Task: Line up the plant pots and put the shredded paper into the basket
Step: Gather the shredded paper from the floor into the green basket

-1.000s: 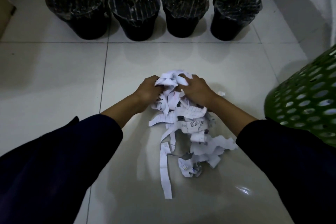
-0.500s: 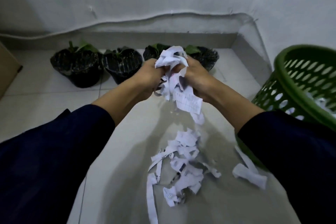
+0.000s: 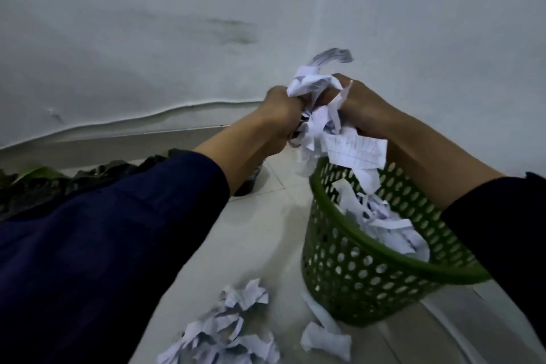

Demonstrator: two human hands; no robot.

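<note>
A bundle of white shredded paper is squeezed between my left hand and my right hand, both shut on it, just above the far rim of the green perforated basket. Strips dangle from the bundle into the basket, which holds more shredded paper. A loose pile of shredded paper lies on the floor in front of the basket, with two stray pieces by its base. The black plant pots with green leaves stand along the wall at left, mostly hidden by my left sleeve.
The pale wall rises close behind, with a raised skirting along the white tiled floor. The basket stands near the room's right corner. My dark sleeves fill the lower left and right edges.
Both hands have lifted the paper bundle off the floor and carried it right, over the basket. Some strips dropped and stayed on the floor. The view has swung up and right.
</note>
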